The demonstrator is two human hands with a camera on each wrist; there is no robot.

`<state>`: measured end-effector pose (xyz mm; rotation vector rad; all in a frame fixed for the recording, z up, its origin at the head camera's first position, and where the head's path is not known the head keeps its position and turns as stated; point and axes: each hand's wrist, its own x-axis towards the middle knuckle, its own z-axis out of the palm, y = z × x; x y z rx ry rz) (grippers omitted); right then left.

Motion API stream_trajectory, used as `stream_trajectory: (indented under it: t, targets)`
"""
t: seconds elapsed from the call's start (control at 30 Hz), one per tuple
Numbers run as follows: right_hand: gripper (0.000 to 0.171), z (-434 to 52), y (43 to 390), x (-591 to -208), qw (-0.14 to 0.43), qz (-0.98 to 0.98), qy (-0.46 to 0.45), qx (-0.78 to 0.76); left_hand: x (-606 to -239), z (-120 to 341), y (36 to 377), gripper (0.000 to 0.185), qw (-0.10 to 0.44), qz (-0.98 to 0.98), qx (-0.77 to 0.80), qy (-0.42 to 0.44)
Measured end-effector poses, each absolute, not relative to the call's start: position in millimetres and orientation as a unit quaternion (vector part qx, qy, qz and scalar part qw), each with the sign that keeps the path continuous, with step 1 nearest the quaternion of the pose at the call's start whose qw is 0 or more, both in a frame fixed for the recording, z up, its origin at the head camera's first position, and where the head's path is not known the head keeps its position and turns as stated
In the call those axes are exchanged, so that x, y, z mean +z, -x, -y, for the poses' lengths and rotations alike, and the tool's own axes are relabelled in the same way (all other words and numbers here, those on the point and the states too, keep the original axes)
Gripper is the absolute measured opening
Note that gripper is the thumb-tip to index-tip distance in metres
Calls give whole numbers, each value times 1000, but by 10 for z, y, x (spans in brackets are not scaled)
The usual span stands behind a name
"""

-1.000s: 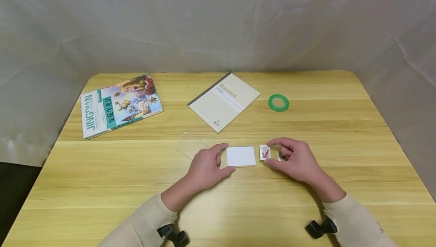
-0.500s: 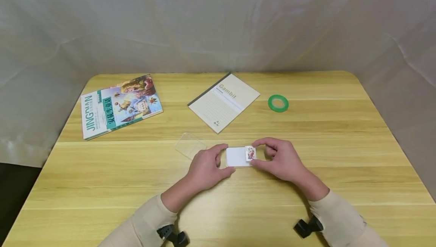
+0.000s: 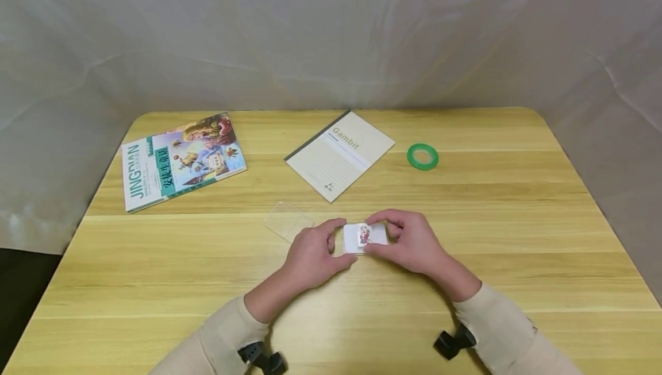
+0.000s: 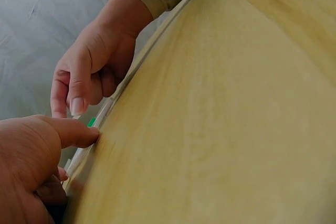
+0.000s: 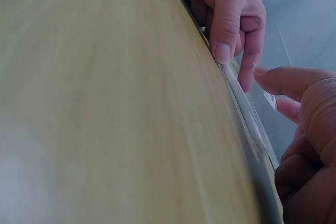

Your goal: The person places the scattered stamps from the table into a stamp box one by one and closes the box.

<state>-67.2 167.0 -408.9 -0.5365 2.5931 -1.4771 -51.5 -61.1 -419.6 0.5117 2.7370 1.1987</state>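
In the head view my left hand [image 3: 312, 254] grips the left end of a shallow clear case [image 3: 380, 235] with a white top surface inside, thumb and forefinger at its near and far edges. The case lies flat on the table. Over it, my right hand [image 3: 414, 243] pinches a small white card [image 3: 364, 235] with a coloured figure printed on it. In the right wrist view, that card [image 5: 270, 99] appears raised above the case, between forefinger and thumb. A clear plastic lid [image 3: 285, 219] lies just beyond my left hand.
Farther back on the wooden table [image 3: 491, 191] are a picture book [image 3: 186, 159] at the left, a cream notebook [image 3: 341, 154] in the middle and a green tape roll [image 3: 423, 157] to its right. A grey cloth [image 3: 331, 36] hangs behind.
The right hand has moved left, bringing the small card from beside the case to over its middle. A second small piece glimpsed under that hand is no longer visible. The left hand stays put.
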Motion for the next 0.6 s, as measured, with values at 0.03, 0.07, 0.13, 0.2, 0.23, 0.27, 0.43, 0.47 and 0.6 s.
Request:
stream_trajectory:
  t: [0.03,0.07,0.13,0.2,0.23,0.27,0.43,0.47,0.6]
  targets:
    - [39,-1658,675,-4094,58,-853,177,-488,-4196,612,513,64,55,-901,395,-168]
    - [39,-1646,678,-4099,61,-852,177,-489,-4196,614,512,64,55,-901,395,-168]
    - [38,-1624,680,-4100,68,-850,177,-492,-4195,615,511,64,55,-901,396,-168]
    - [38,-1608,683,-4100,72,-850,175,-492,-4195,616,512,64,56,-901,397,-168]
    - [38,-1603,685,-4101,73,-850,175,-491,-4196,616,512,65,56,-901,396,-167]
    - [38,-1600,687,-4102,75,-851,175,-489,-4195,616,514,64,57,-901,396,-167]
    - [38,-1596,700,-4114,84,-861,175,-471,-4194,610,519,64,56,-903,392,-167]
    - [38,-1595,703,-4115,86,-862,175,-467,-4193,610,519,64,56,-903,392,-167]
    - [39,-1591,708,-4120,90,-866,173,-460,-4195,611,520,64,56,-903,392,-167]
